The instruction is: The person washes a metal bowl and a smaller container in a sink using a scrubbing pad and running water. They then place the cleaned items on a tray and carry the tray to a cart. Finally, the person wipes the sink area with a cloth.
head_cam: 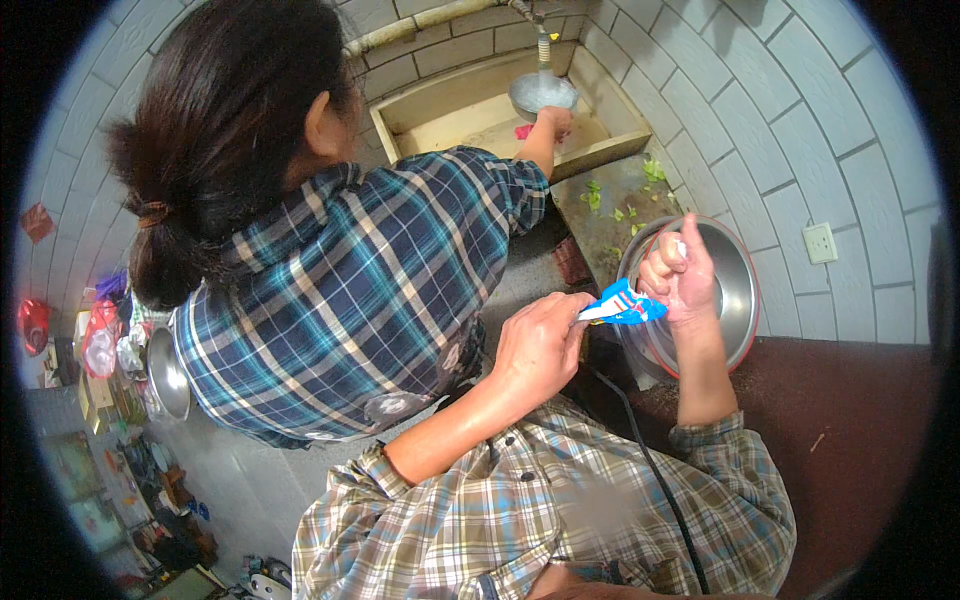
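Observation:
My left hand [541,343] grips one end of a blue and white plastic packet [624,303] that bears writing. The packet's ragged, torn end points at my right hand [681,271], close to its palm. Thumb up, my right hand has its other fingers curled inward, with a white substance on them. Whether those fingers hold anything is unclear. Below and behind this hand is a wide metal basin [739,289] with a red rim, apparently set against another bowl.
A person in a blue plaid shirt [375,292] leans close on my left, holding a metal bowl [541,96] under running water from a tap [543,46] in a stone sink [450,131]. Green leaf scraps [592,196] litter the ledge. A black cord [637,435] crosses my front.

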Motion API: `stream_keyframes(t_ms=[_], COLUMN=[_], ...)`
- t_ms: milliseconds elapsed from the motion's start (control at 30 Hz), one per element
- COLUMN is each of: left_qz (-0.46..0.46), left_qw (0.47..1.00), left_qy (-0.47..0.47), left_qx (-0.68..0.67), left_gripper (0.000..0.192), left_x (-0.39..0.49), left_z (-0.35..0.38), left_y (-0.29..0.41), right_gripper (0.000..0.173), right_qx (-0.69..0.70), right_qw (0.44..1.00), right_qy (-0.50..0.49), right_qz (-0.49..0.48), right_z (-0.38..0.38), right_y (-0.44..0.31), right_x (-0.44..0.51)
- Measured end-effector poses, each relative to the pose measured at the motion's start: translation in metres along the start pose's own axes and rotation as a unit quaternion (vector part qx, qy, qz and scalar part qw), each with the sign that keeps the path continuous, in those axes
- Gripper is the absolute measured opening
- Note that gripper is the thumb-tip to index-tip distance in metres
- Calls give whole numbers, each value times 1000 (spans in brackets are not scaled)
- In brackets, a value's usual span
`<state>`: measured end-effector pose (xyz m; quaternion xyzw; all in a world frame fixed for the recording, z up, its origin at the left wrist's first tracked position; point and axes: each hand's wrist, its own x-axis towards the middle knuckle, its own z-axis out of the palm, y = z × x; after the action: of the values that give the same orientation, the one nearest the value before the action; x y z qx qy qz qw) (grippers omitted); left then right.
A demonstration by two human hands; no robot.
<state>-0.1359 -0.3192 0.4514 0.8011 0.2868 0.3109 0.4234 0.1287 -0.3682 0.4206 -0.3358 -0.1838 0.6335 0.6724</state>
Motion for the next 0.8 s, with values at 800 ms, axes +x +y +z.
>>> stream_keyframes(t_ms=[800], left_qz=[-25], left_qw=[985], left_qy=[-38], left_qx=[169], left_gripper=[26], left_x=[70], left_z=[52], left_y=[-17], right_gripper=[16], right_qx=[-371], right_qw=[917], right_qy=[2], right_qz=[143], right_z=[-10], right_y=[-15], right_x=[24])
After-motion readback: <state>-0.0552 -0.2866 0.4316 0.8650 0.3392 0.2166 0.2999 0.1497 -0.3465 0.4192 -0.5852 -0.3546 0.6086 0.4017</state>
